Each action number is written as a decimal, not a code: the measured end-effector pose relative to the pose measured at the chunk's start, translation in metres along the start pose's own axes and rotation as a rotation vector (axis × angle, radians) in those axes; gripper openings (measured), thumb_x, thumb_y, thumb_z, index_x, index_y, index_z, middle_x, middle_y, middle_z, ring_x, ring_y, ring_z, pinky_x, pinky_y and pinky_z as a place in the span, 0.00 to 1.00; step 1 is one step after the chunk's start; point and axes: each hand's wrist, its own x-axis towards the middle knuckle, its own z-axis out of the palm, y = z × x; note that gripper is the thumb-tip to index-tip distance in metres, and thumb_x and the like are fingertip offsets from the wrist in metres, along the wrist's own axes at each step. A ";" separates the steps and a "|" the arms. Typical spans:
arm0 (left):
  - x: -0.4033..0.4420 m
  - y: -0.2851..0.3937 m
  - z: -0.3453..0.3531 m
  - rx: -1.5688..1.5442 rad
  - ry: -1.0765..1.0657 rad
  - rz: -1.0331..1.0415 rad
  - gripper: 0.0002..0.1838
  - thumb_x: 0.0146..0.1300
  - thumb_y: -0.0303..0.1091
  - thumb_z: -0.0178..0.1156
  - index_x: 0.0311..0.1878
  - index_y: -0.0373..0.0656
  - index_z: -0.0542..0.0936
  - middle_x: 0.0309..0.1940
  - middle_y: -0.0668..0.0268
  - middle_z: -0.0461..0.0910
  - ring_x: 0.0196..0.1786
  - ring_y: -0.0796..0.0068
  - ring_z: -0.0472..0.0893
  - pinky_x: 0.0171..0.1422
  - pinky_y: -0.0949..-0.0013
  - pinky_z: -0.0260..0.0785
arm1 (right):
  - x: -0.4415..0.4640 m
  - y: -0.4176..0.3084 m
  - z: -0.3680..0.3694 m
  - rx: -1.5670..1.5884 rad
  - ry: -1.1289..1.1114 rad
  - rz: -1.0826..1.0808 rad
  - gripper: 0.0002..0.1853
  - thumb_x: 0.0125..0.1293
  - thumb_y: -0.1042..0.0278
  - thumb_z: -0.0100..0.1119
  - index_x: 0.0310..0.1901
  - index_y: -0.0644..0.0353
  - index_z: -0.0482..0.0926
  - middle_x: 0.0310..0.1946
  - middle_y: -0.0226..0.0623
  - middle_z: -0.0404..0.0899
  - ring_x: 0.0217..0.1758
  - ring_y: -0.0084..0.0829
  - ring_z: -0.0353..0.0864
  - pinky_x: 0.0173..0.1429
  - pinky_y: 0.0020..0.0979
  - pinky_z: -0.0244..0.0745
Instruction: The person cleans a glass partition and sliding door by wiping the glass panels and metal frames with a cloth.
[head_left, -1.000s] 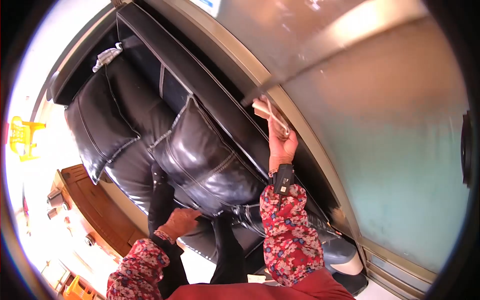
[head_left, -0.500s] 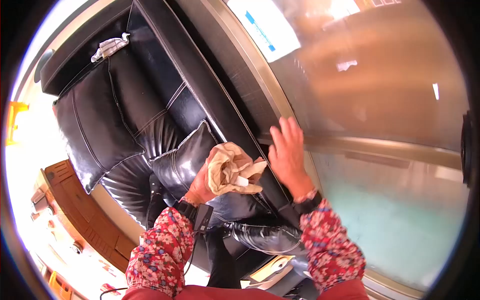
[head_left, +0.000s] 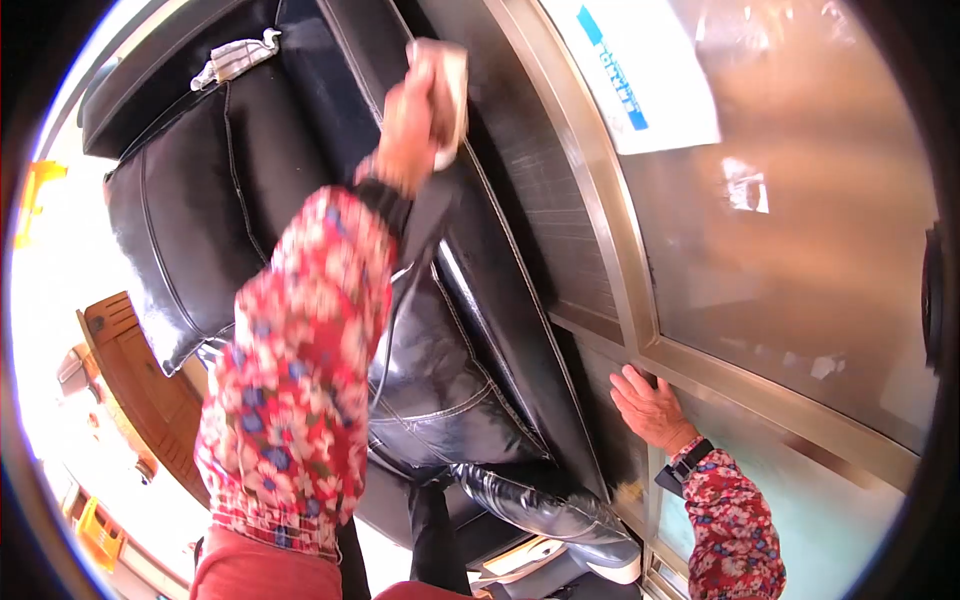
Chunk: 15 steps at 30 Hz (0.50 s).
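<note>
My left hand (head_left: 408, 130) reaches far forward over the top of the black leather sofa's back (head_left: 500, 290). Its fingers are closed round a beige cloth (head_left: 452, 100), which is blurred by motion. I cannot tell whether the cloth touches the leather. Lower on the right, my right hand (head_left: 652, 408) is open, with its fingers stretched out against the metal frame (head_left: 690, 365) of a glazed partition. It holds nothing.
A striped cloth (head_left: 238, 60) lies on the sofa's far armrest. White paper with blue print (head_left: 650, 80) is stuck on the partition's upper pane (head_left: 800, 250). Brown wooden furniture (head_left: 150, 370) stands at left. A shiny black cushion (head_left: 540, 505) lies near my legs.
My left hand has carried the cloth forward, from close to my body to farther along the sofa back. My right hand has moved down and right onto the frame. The view has shifted.
</note>
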 end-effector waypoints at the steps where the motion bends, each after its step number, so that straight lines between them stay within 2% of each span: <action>1: 0.039 0.003 0.005 0.373 -0.041 0.388 0.21 0.70 0.49 0.50 0.40 0.39 0.79 0.24 0.66 0.79 0.27 0.72 0.79 0.29 0.69 0.69 | 0.002 -0.009 0.013 0.032 0.061 0.078 0.16 0.58 0.62 0.57 0.47 0.53 0.79 0.60 0.27 0.72 0.71 0.33 0.58 0.64 0.46 0.63; 3: 0.089 0.009 0.027 0.488 -0.160 0.626 0.15 0.67 0.40 0.50 0.47 0.39 0.77 0.41 0.59 0.78 0.44 0.61 0.78 0.47 0.61 0.69 | 0.001 -0.013 0.028 0.047 0.136 0.126 0.16 0.56 0.61 0.59 0.47 0.53 0.80 0.59 0.27 0.72 0.69 0.33 0.60 0.64 0.47 0.63; 4: 0.097 -0.001 0.046 0.227 -0.223 0.456 0.14 0.63 0.34 0.51 0.49 0.40 0.76 0.54 0.55 0.76 0.57 0.52 0.75 0.60 0.53 0.66 | 0.000 -0.015 0.036 0.056 0.174 0.149 0.16 0.55 0.61 0.60 0.46 0.52 0.80 0.58 0.27 0.73 0.68 0.33 0.61 0.64 0.48 0.63; 6: 0.108 -0.050 0.059 0.862 0.081 0.735 0.13 0.71 0.33 0.42 0.49 0.41 0.75 0.41 0.58 0.80 0.47 0.59 0.80 0.49 0.64 0.72 | 0.001 -0.014 0.036 0.065 0.180 0.147 0.15 0.55 0.61 0.60 0.45 0.51 0.81 0.58 0.26 0.73 0.68 0.33 0.61 0.64 0.48 0.64; 9: -0.014 -0.124 0.071 1.999 0.441 1.366 0.15 0.65 0.25 0.43 0.53 0.34 0.72 0.49 0.51 0.77 0.52 0.59 0.77 0.59 0.61 0.69 | 0.004 -0.013 0.032 0.071 0.203 0.142 0.14 0.55 0.62 0.61 0.44 0.50 0.82 0.57 0.25 0.74 0.68 0.31 0.61 0.63 0.45 0.66; 10: -0.063 -0.161 0.073 1.958 0.299 1.181 0.16 0.66 0.25 0.43 0.55 0.34 0.71 0.51 0.50 0.74 0.55 0.57 0.75 0.62 0.60 0.65 | 0.004 -0.013 0.030 0.072 0.217 0.142 0.14 0.55 0.62 0.61 0.44 0.50 0.82 0.57 0.25 0.74 0.67 0.31 0.62 0.63 0.45 0.66; 11: -0.120 -0.199 0.080 1.466 0.023 0.821 0.17 0.67 0.26 0.43 0.57 0.34 0.69 0.53 0.49 0.72 0.57 0.54 0.72 0.64 0.59 0.62 | 0.004 -0.013 0.029 0.096 0.199 0.146 0.13 0.55 0.63 0.61 0.43 0.50 0.82 0.56 0.25 0.74 0.66 0.30 0.63 0.63 0.44 0.66; 12: -0.175 -0.230 0.087 0.757 -0.152 0.413 0.18 0.68 0.26 0.43 0.60 0.34 0.67 0.55 0.47 0.70 0.59 0.52 0.70 0.67 0.57 0.58 | 0.004 -0.014 0.029 0.094 0.192 0.143 0.13 0.55 0.63 0.61 0.43 0.50 0.82 0.56 0.25 0.74 0.65 0.30 0.64 0.63 0.43 0.65; 13: -0.215 -0.247 0.089 0.557 -0.211 0.155 0.19 0.69 0.26 0.44 0.62 0.34 0.65 0.57 0.46 0.68 0.61 0.49 0.68 0.69 0.56 0.55 | 0.003 -0.015 0.029 0.094 0.185 0.143 0.13 0.54 0.63 0.61 0.43 0.50 0.82 0.56 0.25 0.74 0.65 0.30 0.64 0.63 0.43 0.65; 15: -0.237 -0.242 0.098 0.535 -0.323 -0.048 0.22 0.70 0.27 0.44 0.67 0.35 0.62 0.62 0.43 0.63 0.65 0.44 0.63 0.74 0.53 0.48 | 0.003 -0.014 0.026 0.105 0.176 0.134 0.13 0.55 0.64 0.61 0.43 0.50 0.82 0.55 0.24 0.75 0.64 0.30 0.65 0.64 0.43 0.65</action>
